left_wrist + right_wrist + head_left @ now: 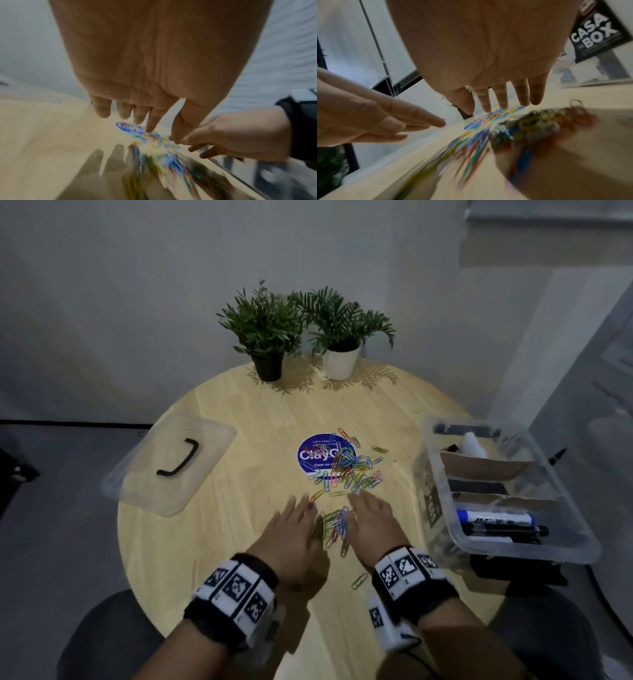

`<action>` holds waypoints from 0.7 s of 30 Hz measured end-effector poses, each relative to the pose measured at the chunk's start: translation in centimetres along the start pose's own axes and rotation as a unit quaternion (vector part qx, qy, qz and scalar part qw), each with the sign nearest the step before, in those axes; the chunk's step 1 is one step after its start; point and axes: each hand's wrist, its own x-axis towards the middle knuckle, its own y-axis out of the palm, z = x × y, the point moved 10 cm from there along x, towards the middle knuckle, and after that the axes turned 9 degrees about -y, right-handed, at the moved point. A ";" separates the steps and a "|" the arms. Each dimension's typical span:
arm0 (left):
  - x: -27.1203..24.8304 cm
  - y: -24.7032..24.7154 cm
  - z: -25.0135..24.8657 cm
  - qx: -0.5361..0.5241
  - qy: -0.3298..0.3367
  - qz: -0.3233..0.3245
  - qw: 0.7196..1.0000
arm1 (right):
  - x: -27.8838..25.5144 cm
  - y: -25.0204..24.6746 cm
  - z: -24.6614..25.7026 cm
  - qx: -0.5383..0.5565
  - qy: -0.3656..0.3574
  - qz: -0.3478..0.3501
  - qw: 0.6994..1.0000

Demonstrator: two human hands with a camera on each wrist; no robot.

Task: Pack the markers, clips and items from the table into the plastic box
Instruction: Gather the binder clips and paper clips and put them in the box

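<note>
Markers already lie in the plastic box at the counter's right edge. Paper clips are left scattered mid-counter, some over a blue sticker; the lid lies apart on the left.

Left hand and right hand: fingers straight, palms down. A small heap of clips is flanked between them; nothing is grasped.

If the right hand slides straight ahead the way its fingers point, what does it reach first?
Most likely the loose paper clips heaped just beyond the right hand, over the round blue sticker. The white plant pot stands much farther along that line. The hand's height above the table is unclear.
</note>
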 end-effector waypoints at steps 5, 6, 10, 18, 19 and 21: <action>6.5 -6.6 0.6 -0.037 -0.051 -0.106 0.992 | 7.5 -6.0 -2.6 0.044 0.058 -0.144 0.987; 8.3 -7.2 0.9 -0.030 -0.070 -0.109 0.991 | 9.1 -5.9 -3.6 0.068 0.090 -0.138 0.984; 14.2 -6.6 0.4 -0.026 -0.100 -0.059 0.993 | 12.2 -3.2 -5.3 0.071 0.181 -0.054 0.979; 10.5 -1.1 -1.5 0.038 0.014 0.062 0.997 | 4.4 0.6 -0.2 0.001 0.036 0.076 0.996; 9.3 -1.2 -1.2 0.049 0.009 0.063 0.997 | 4.6 -0.3 -0.3 0.019 0.051 0.062 0.997; 8.6 -3.3 -0.9 0.061 -0.005 0.026 0.998 | 6.4 -3.0 -0.1 0.031 0.068 -0.002 0.997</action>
